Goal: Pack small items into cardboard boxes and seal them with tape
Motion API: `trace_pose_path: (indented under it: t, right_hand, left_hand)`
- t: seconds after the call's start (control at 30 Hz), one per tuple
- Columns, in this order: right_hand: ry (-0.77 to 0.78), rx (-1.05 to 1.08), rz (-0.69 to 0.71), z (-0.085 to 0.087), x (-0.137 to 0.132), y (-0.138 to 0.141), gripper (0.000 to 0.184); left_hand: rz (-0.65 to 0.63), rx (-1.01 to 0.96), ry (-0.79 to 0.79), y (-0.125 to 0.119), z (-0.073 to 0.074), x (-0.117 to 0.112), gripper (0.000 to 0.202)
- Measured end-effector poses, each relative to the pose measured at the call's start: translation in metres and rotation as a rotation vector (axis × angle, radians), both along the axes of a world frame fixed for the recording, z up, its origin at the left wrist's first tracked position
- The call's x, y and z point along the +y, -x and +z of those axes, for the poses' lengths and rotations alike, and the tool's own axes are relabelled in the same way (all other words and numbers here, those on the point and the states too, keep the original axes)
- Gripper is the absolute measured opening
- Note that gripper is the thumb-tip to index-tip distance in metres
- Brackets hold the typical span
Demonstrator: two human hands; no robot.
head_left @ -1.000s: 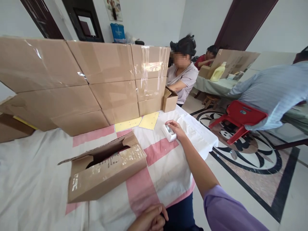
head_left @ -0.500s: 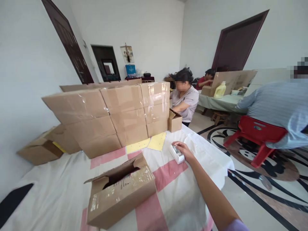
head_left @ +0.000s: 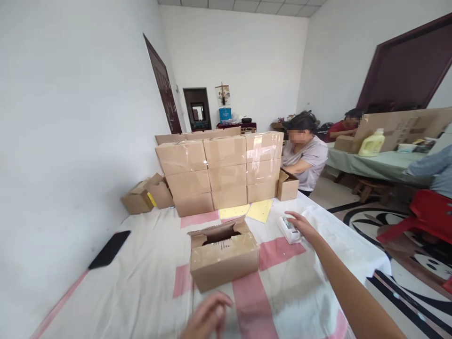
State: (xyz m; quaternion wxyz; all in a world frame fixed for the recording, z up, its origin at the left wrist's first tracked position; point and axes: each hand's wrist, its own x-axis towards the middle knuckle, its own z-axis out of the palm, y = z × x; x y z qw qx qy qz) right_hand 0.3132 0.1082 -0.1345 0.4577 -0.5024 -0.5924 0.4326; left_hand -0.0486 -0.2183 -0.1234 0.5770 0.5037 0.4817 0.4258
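Note:
My right hand [head_left: 302,226] reaches out over the white cloth and grips a small white box [head_left: 291,234] at its right side, the fingers bent over its top. Inside the box is something greyish, too small to make out. My left hand [head_left: 209,314], somewhat blurred, hovers at the bottom of the view with loosely curled fingers apart and nothing seen in them. Just beyond it stands an open cardboard box [head_left: 224,263] with raised flaps; its contents are in shadow.
Taped cardboard boxes [head_left: 228,176] form a wall at the table's back, with a small open carton [head_left: 288,187] at its right end. Yellow patches [head_left: 260,210] lie before it. A black flat object [head_left: 110,249] is at the left edge. A co-worker [head_left: 306,155] sits behind.
The view has swung left and up, so everything appears shifted to the right. My left hand has come into sight at the bottom. My right hand stays at the white box.

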Motion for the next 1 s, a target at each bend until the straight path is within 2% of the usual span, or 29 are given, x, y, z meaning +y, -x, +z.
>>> trace_pose_path:
  t: [0.07,0.1,0.17,0.23,0.3,0.4,0.47,0.57,0.63,0.73,0.77,0.83,0.93,1.0]
  right_hand:
    - [-0.046,-0.066,-0.085,0.005,-0.004,0.003,0.058]
    - [-0.080,-0.099,-0.118,0.008,-0.009,0.008,0.062]
    - [-0.203,-0.183,-0.097,0.017,-0.025,0.024,0.063]
    - [-0.370,-0.268,0.064,0.030,-0.047,0.048,0.054]
    - [-0.438,-0.282,0.291,0.046,-0.071,0.076,0.039]
    - [-0.334,-0.197,0.497,0.065,-0.095,0.114,0.044]
    - [-0.297,-0.137,0.528,0.070,-0.101,0.131,0.048]
    - [-0.364,-0.076,0.501,0.069,-0.103,0.142,0.048]
    - [-0.449,-0.152,0.542,0.070,-0.105,0.142,0.040]
    - [-0.524,-0.391,0.630,0.075,-0.107,0.129,0.034]
    - [-0.533,-0.454,0.616,0.075,-0.106,0.122,0.036]
    - [-0.548,-0.519,0.483,0.069,-0.101,0.100,0.036]
    - [-0.504,-0.493,0.126,0.047,-0.085,0.054,0.028]
    - [-0.371,-0.437,-0.083,0.031,-0.074,0.020,0.029]
  left_hand:
    - [0.287,0.242,-0.181,0.037,0.025,-0.005,0.046]
    - [0.372,0.361,-0.242,0.052,0.036,-0.005,0.042]
    - [0.417,0.620,-0.289,0.073,0.055,0.000,0.042]
    - [0.372,0.825,-0.322,0.077,0.064,0.011,0.051]
    - [0.309,0.957,-0.367,0.070,0.066,0.025,0.045]
    - [0.297,1.127,-0.488,0.056,0.064,0.041,0.034]
    - [0.357,1.250,-0.595,0.051,0.063,0.048,0.036]
    - [0.402,1.377,-0.695,0.049,0.064,0.052,0.058]
    - [0.306,1.416,-0.703,0.050,0.063,0.053,0.063]
    - [0.163,1.441,-0.674,0.051,0.056,0.052,0.061]
    - [0.160,1.447,-0.670,0.051,0.052,0.051,0.060]
    - [0.176,1.464,-0.670,0.053,0.046,0.050,0.058]
    - [0.186,1.489,-0.676,0.053,0.043,0.049,0.055]
    - [0.205,1.510,-0.662,0.048,0.046,0.050,0.054]
